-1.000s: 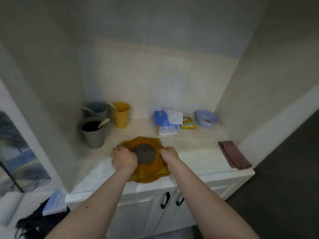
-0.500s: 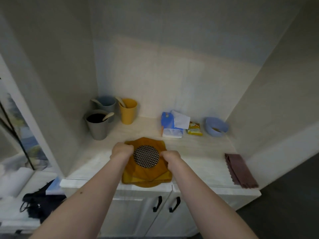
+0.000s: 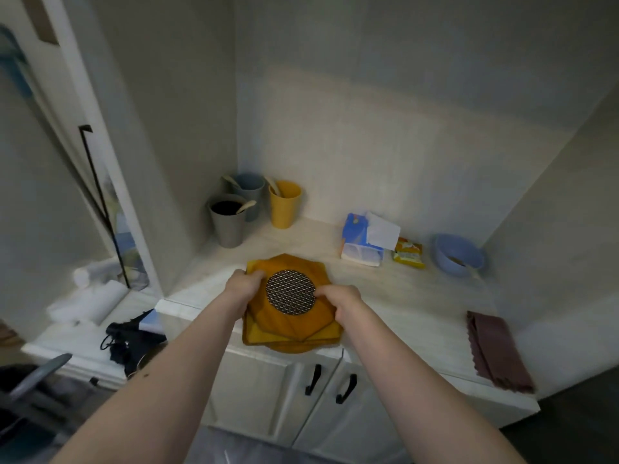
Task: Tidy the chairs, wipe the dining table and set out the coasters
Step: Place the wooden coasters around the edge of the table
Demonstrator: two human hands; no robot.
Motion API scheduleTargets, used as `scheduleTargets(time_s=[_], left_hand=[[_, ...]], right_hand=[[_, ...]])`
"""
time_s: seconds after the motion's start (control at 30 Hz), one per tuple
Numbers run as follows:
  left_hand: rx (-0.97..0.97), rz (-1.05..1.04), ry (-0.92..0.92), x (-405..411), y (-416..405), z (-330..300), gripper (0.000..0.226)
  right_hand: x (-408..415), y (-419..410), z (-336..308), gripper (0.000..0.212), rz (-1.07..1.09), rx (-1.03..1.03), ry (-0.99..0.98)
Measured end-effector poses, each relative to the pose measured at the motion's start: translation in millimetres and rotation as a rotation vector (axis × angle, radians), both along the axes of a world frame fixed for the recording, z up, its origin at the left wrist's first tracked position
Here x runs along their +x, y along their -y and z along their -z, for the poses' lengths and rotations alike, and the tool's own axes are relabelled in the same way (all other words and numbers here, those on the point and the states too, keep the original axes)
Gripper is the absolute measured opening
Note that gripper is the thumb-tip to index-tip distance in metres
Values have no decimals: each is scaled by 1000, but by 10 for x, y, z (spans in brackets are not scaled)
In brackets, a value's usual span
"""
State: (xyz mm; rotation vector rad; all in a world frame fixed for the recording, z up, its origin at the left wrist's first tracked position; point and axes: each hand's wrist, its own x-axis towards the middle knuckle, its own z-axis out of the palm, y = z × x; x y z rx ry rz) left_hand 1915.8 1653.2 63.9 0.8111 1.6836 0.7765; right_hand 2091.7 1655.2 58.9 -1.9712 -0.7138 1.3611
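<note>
Orange-yellow mats, a stack of flat soft-looking coasters (image 3: 291, 326), sit at centre frame on the pale marbled surface (image 3: 395, 296), front edge overhanging the cabinet doors a bit. On top lies a round dark woven coaster (image 3: 290, 292), mesh-like texture, disc shape. The lower mats are squarish with rounded or wavy edges, fanned at slightly different angles.

Left hand (image 3: 242, 285) grips the stack's left edge, fingers curled onto it. Right hand (image 3: 340, 299) grips the right edge, thumb touching the round coaster's rim. The stack lies directly between the two hands, both about equally near, forearms coming in from the bottom of the frame. It has no real long axis; the hands clamp it left-to-right, so my guess is that the next move is a two-handed lift toward the body, keeping it level so the round coaster doesn't slide off.

Upper left of the stack: three plastic cups (image 3: 231, 222), grey, blue-grey, yellow, with spoons. Right of centre: blue tissue pack (image 3: 363, 244), small yellow snack packet (image 3: 409, 252), blue bowl (image 3: 459, 254). Lower right: folded maroon cloth (image 3: 499, 353), scalloped edge, well apart from the hands. Probably the coaster step is just starting.
</note>
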Motion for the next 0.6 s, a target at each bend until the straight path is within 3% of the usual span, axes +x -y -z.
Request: scheduleTargets(time_s=[0.13,0.3,0.6], left_hand=[[69,-69,61,-188,209,-27,56],[123,-181,117,-573,641,-70,57],[177,-341,166,-1639,1731,-32,50]], right_hand=[[-147,49,10,68,-45,42,-49],[-530,210,-55,55,-154,73,-58],[-1644,1052,-201,58,-322,82,-22]])
